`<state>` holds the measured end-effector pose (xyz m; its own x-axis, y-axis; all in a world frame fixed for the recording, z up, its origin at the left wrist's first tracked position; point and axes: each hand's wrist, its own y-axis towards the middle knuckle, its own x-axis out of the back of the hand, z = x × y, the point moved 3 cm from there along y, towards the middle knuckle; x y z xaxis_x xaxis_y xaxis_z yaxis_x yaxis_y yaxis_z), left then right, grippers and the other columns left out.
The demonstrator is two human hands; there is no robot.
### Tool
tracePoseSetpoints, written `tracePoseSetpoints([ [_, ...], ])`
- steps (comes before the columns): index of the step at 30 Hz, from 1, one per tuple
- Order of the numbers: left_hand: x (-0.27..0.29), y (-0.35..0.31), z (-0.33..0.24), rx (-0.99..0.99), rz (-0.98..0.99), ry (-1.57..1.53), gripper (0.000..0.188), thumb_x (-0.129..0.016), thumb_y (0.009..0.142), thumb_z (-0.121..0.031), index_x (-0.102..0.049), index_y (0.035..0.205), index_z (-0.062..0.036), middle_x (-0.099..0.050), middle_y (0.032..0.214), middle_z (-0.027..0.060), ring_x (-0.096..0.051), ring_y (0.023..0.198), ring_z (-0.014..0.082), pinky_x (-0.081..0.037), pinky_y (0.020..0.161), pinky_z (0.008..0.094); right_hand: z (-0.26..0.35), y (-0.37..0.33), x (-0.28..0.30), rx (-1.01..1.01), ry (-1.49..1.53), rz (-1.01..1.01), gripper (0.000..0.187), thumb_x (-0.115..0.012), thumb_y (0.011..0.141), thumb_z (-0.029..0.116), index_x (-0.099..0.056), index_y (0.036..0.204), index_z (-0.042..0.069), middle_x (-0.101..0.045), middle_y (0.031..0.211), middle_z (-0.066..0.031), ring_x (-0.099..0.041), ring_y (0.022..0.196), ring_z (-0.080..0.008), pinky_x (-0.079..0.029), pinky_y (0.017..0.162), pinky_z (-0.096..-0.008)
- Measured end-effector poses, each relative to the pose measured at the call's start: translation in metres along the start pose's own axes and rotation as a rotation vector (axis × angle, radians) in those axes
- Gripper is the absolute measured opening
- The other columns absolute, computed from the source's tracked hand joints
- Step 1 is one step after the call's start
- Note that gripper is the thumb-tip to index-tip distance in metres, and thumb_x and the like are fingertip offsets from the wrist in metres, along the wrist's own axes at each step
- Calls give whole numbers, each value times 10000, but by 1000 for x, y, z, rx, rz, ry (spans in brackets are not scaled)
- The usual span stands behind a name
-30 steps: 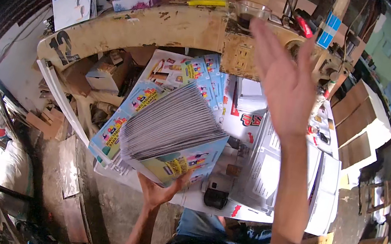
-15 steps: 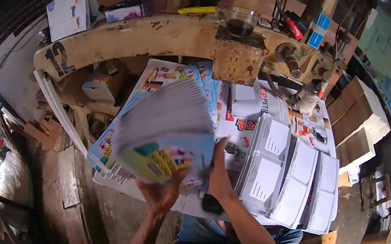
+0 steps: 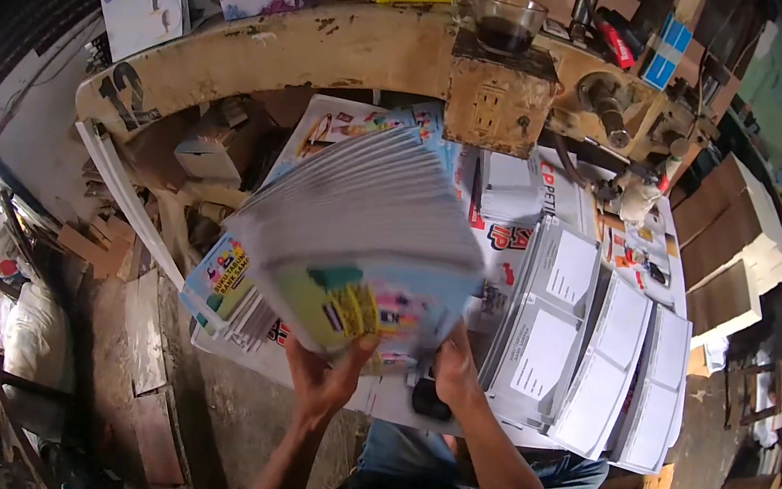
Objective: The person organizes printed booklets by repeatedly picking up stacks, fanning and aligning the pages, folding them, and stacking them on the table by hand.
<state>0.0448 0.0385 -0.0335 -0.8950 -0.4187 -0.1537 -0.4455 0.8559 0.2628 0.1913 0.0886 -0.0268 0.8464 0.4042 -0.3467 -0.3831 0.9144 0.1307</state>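
A thick fanned stack of printed booklets or sheets (image 3: pixel 371 211) is held up, tilted, over the table, its colourful blue-and-green cover toward me and slightly blurred. My left hand (image 3: pixel 327 382) grips its lower edge, thumb on the cover and the other fingers hidden behind. At the stack's lower right corner my right hand (image 3: pixel 460 368) closes on the edge, its fingers partly out of sight. More colourful booklets (image 3: pixel 222 282) lie on the table to the left, partly under the held stack. Rows of white printed sheets in piles (image 3: pixel 552 319) rest to the right.
Behind the table runs a worn cream machine frame (image 3: pixel 340 45) with a metal box (image 3: pixel 497 98) carrying a glass cup of dark liquid (image 3: pixel 505 24). A small dark object (image 3: pixel 432 399) lies by my right hand. Brown cartons (image 3: pixel 731 235) stand at the right.
The stack has shifted right and its pages are fanned more widely. My right hand has moved down from the stack's side to its lower right corner. The view has shifted slightly.
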Motion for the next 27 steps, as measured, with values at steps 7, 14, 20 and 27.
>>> tracePoseSetpoints([
  [7,9,-9,29,-110,109,71,399,-852,754,-164,-674,1068,7,-704,911,96,-672,885,216,-529,816,382,-11,7,13,-29,-125,-5,1308,-897,606,468,-133,1549,-21,-290,1566,-219,-326,1424,-322,-277,1156,-425],
  [14,3,3,12,-38,129,12,440,-819,730,-53,-612,1104,54,-694,982,126,-673,917,182,-548,760,309,100,5,-1,555,-737,44,1121,-838,719,261,-135,1530,-64,-298,1529,-318,-276,1445,-418,-226,1188,-450],
  [20,22,-7,46,426,91,-511,873,-863,678,-104,-328,1353,36,-522,1251,188,-615,1070,232,-550,769,328,183,-6,-53,1141,-1201,89,863,-669,806,151,-221,1516,-52,-284,1522,-325,-282,1441,-423,-196,1200,-471],
  [27,39,-8,60,-244,354,37,1024,-859,690,-128,-177,1442,4,-357,1422,226,-504,1254,296,-546,907,414,160,-9,-80,625,-1540,585,769,-610,888,84,-229,1554,127,-150,1568,-308,-170,1465,-459,-162,1220,-520],
])
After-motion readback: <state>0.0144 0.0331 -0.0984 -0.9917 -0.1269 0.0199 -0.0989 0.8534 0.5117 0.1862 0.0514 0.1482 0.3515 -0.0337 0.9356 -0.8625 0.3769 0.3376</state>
